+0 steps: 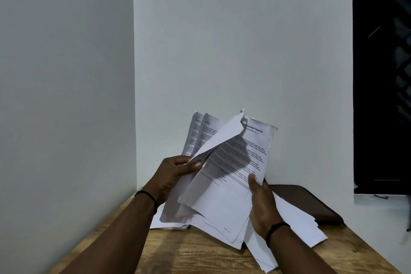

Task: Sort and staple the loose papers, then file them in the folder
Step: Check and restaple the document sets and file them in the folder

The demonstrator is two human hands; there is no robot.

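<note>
Above the wooden table (189,251) you held a fanned bundle of printed papers (235,162) up in front of the white wall (233,40). Your left hand (175,173) gripped the left part of the bundle, fingers curled behind the sheets and the thumb (195,164) pressed on the front, where one sheet (220,138) was folded over and showed its blank back. Your right hand (262,204) held the lower right edge of the front page, its thumb (252,179) lying on the printed side and the other fingers hidden behind the paper.

On the front page the heading ended in "Education Transcript" (253,128); the word before it was covered by the folded sheet. The smaller lines of text below it and on the two pages (198,133) fanned out at the left were too blurred to read. A short mark near the bottom corner of that page could not be made out either.

More loose sheets (298,222) lay spread on the table under and to the right of your hands, some reaching over its near edge. A dark brown folder (311,202) lay flat at the back right of the table, partly covered by those sheets. A black band (149,198) circled your left wrist and another (275,229) your right. A dark window (382,73) filled the far right.
</note>
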